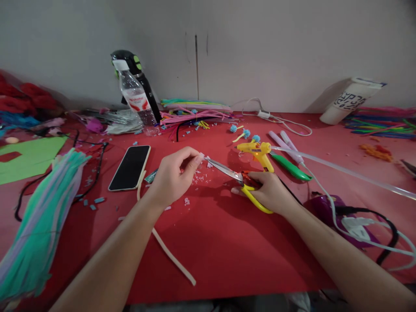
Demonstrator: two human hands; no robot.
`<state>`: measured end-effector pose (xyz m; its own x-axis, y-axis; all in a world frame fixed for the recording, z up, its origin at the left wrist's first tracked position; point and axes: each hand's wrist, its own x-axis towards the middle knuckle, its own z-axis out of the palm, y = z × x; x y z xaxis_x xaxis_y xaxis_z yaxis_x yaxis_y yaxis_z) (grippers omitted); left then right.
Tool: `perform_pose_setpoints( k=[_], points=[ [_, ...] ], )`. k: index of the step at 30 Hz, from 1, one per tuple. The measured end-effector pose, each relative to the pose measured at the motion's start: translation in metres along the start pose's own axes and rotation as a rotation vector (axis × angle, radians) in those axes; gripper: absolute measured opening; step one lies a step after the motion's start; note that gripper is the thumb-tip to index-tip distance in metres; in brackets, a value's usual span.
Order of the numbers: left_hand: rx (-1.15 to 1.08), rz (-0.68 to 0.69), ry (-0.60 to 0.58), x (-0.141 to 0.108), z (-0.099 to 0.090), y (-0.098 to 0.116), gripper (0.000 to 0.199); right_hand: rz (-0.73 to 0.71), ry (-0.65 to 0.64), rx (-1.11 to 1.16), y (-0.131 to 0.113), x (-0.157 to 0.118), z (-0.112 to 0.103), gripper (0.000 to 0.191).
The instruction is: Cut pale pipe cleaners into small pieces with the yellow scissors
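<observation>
My left hand (173, 175) is closed in a pinch on a small pale pink piece of pipe cleaner (202, 156) over the middle of the table. My right hand (271, 190) grips a pair of scissors (227, 170) by its yellow and red handles. The blades point left, their tips right beside the pinched piece. Beneath them, tiny pale pink clippings (203, 177) are scattered on the red table (208, 251). A cream pipe cleaner (173, 256) runs under my left wrist towards the front edge.
A phone (130, 168) and a teal and lilac pipe cleaner bundle (43, 229) lie left. A yellow glue gun (260, 154) and a green knife-like tool (292, 167) lie beyond my right hand. Cables run around a purple power strip (328, 208). Behind stand a plastic bottle (136, 99) and a tilted cup (349, 99).
</observation>
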<state>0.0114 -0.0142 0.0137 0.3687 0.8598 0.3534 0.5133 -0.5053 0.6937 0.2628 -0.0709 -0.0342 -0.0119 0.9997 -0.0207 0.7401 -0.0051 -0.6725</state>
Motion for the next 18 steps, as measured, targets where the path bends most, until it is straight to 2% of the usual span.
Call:
perform_pose_setpoints(
  k=[8,18],
  points=[
    [-0.018,0.007,0.002,0.0001,-0.0002,-0.0012,0.021,-0.011,0.053,-0.007,-0.0002,-0.0006,0.0003,0.051],
    [-0.073,0.014,0.003,0.0007,-0.0003,-0.0039,0.020,-0.006,0.002,-0.032,-0.0037,-0.0015,-0.0031,0.055]
  ],
)
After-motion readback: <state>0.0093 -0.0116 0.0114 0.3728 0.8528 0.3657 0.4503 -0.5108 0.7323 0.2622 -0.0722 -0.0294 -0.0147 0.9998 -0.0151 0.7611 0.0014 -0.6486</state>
